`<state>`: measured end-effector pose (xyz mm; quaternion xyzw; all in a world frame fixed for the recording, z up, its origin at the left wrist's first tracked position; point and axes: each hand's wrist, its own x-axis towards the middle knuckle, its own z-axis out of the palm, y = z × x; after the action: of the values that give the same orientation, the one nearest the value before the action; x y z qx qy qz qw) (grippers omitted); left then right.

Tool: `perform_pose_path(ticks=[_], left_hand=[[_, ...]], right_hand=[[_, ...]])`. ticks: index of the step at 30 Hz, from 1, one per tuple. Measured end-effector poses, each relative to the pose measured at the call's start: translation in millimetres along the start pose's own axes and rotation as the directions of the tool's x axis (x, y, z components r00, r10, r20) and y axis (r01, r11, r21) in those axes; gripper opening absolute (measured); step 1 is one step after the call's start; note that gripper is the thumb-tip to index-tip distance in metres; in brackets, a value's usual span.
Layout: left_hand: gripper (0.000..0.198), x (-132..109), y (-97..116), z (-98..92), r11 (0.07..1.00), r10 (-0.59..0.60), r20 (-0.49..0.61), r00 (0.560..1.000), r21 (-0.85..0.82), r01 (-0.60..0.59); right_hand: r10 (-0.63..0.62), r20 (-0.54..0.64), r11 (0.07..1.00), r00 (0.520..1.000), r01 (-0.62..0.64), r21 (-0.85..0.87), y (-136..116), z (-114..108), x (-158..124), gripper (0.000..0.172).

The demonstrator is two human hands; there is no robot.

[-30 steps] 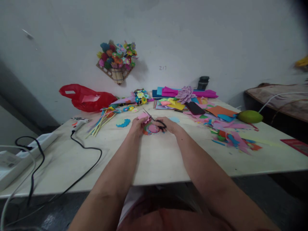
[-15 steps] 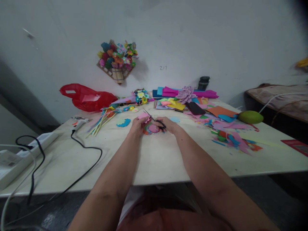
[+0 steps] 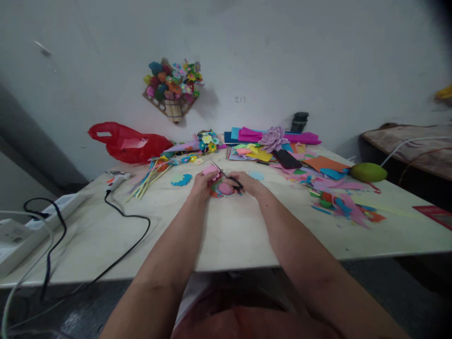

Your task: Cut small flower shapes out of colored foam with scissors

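My left hand (image 3: 203,182) is closed on a piece of pink craft paper (image 3: 211,171) with a scalloped edge. In my right hand (image 3: 247,182) is a pair of scissors (image 3: 234,181) with black handles, its blades pointing up and left against the pink paper. Beneath both hands lies a small pile of colored paper pieces, with a pink disc (image 3: 226,189) on top. A blue scalloped paper piece (image 3: 182,180) rests to the left of my left hand. Just beyond my right hand is a pale blue paper circle (image 3: 256,175).
A glue gun (image 3: 118,181) with a black cord lies left, near a white power strip (image 3: 52,221). A red plastic bag (image 3: 130,143) sits at the back left. Paper scraps (image 3: 346,202), a phone (image 3: 286,159) and a green fruit-like object (image 3: 368,172) are on the right.
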<state>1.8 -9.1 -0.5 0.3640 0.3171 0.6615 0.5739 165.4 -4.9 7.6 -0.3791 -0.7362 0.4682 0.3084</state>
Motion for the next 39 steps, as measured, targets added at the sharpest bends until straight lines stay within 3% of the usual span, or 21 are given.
perform_pose_path(ticks=[39], left_hand=[[0.018,-4.0,3.4,5.0,1.000,-0.002,-0.037,0.999,-0.018,0.001]], right_hand=[[0.019,-0.022,1.000,1.000,-0.019,-0.007,-1.8,1.9,-1.5,0.029]])
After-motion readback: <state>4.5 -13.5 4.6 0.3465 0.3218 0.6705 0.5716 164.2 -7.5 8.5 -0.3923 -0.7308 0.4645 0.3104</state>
